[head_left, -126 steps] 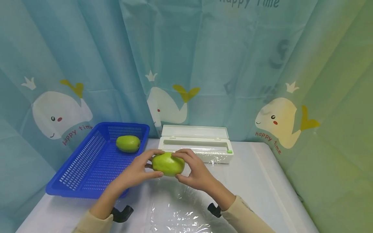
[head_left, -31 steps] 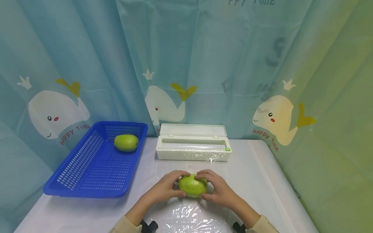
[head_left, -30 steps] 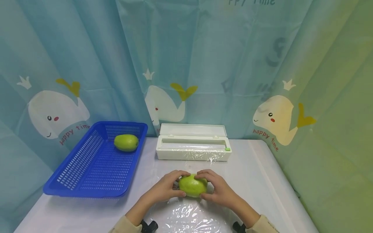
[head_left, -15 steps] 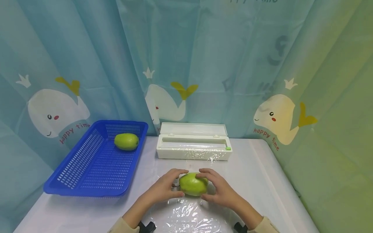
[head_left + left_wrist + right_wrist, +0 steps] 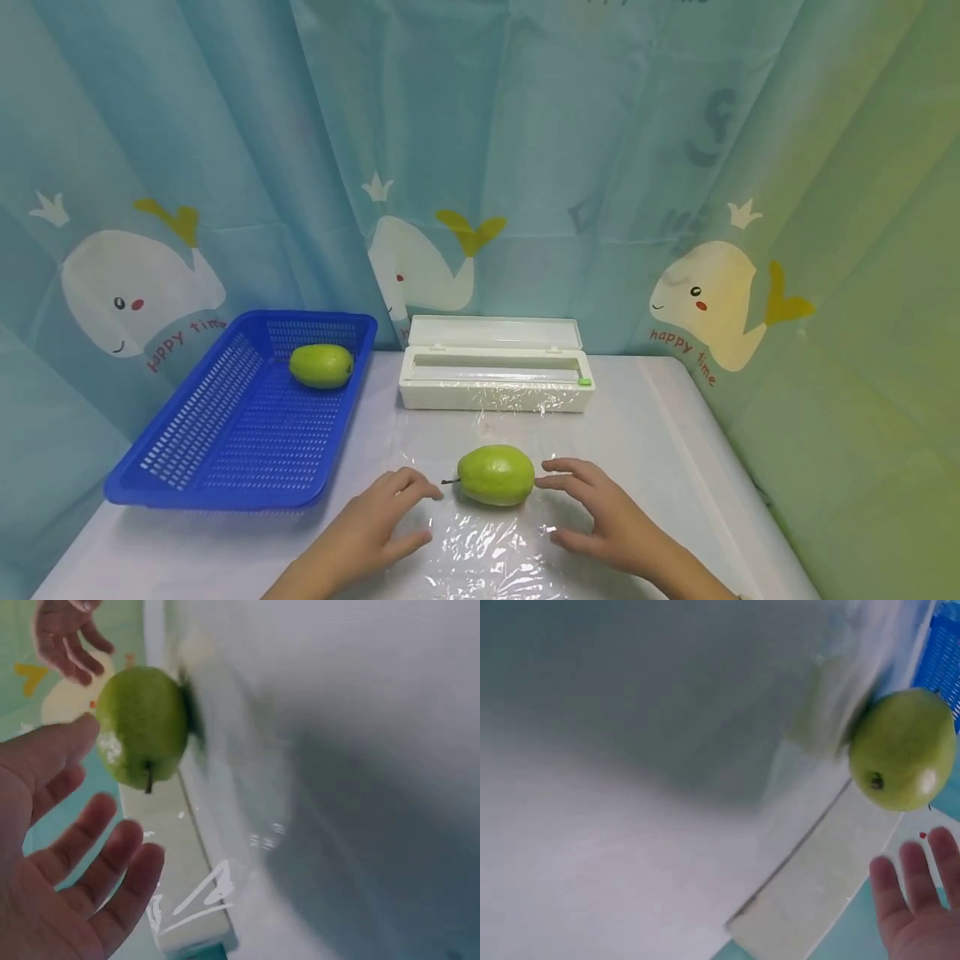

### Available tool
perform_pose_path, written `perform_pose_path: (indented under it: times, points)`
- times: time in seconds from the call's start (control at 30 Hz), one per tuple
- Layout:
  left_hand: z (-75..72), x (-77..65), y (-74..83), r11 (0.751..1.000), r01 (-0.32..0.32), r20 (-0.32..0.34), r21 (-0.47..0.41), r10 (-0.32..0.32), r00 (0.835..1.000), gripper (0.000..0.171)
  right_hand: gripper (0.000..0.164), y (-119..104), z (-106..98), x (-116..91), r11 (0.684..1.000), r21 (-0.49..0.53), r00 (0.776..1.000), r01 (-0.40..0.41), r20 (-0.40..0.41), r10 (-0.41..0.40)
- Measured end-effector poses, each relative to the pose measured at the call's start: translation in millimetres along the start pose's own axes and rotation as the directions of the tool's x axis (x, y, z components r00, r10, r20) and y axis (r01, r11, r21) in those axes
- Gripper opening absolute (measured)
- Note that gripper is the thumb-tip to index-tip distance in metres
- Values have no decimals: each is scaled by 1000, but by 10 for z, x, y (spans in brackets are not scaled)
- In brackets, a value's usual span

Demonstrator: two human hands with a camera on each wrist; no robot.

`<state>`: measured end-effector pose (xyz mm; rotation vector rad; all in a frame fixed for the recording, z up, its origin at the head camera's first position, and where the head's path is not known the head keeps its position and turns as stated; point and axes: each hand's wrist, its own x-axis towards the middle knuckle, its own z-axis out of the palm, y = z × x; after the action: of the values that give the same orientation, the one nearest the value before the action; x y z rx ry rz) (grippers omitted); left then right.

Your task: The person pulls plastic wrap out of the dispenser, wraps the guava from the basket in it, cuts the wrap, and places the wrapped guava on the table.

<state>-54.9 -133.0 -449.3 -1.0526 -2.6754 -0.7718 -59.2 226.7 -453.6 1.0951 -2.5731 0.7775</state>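
Observation:
A green pear [image 5: 496,475] lies on its side on a sheet of clear cling film [image 5: 491,550], its thin stem pointing left. My left hand [image 5: 367,525] is just left of the stem, fingers loosely bent and apart from the fruit. On the other side, my right hand [image 5: 618,525] has its fingers spread beside the pear's rounded end, holding nothing. The left wrist view shows the stem end of the pear [image 5: 142,724] beyond my relaxed fingers. In the right wrist view the blossom end of the pear [image 5: 904,750] faces me, above my straight fingertips.
Behind the pear stands a white cling film dispenser [image 5: 495,400] with its lid raised and a green slider [image 5: 585,382]; film runs forward from it. A blue perforated basket [image 5: 270,450] at left holds another green pear [image 5: 321,367]. A whale-print curtain [image 5: 562,167] hangs behind the table.
Both hands brought the pear down from near the dispenser onto the film. They have since let go and drawn apart to either side, and the pear stays in place.

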Motion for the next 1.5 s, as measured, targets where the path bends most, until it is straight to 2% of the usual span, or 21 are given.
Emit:
perform_pose_path:
  times: [0.13, 0.23, 0.3, 0.4, 0.47, 0.53, 0.63, 0.73, 0.83, 1.0, 1.07, 1.23, 1.4, 1.5]
  points:
    - [-20, -165, -31, 999, -6, 142, -45, 13, 990, 29, 49, 12, -15, -161, 997, 44, 996, 69, 49, -71]
    - [-24, -233, -70, 997, 46, 276, -67, -26, 961, 26, 35, 16, -9, -285, 993, 102, 987, 52, 146, -67]
    - [-11, -266, -111, 996, 58, 345, -69, -30, 938, 25, 29, 25, 6, -354, 993, 115, 976, 39, 208, -62]
    - [25, -301, -166, 998, 39, 416, -56, -12, 909, 27, 24, 41, 40, -419, 992, 119, 957, 30, 284, -63]
    - [61, -317, -196, 999, -9, 421, -37, 24, 907, 30, 23, 56, 62, -443, 993, 107, 948, 50, 308, -81]
    - [97, -326, -215, 998, -67, 404, -5, 63, 912, 33, 20, 67, 86, -459, 992, 88, 945, 95, 306, -117]
    - [137, -344, -229, 993, -116, 385, 30, 96, 918, 31, 15, 78, 109, -483, 988, 53, 945, 148, 287, -157]
    - [155, -356, -237, 991, -130, 385, 28, 109, 916, 20, 14, 81, 118, -504, 988, 38, 942, 149, 300, -154]
    - [162, -367, -247, 988, -152, 354, 16, 136, 925, 13, 14, 74, 126, -523, 991, 33, 945, 126, 299, -130]
    - [145, -384, -252, 978, -206, 261, 17, 194, 946, 13, 22, 62, 126, -526, 985, 6, 965, 170, 200, -168]
    - [121, -387, -249, 979, -203, 244, 11, 194, 950, 11, 26, 64, 109, -516, 981, -9, 969, 192, 163, -188]
    - [23, -372, -224, 989, -145, 221, -9, 144, 965, 5, 31, 85, 22, -461, 976, -23, 970, 219, 115, -215]
    - [-45, -337, -158, 989, -133, 98, 63, 127, 987, 11, 32, 98, -72, -386, 975, -1, 974, 221, 45, -220]
    - [-68, -299, -109, 991, -86, 20, 101, 84, 996, 15, 35, 114, -97, -316, 973, 15, 973, 229, -28, -229]
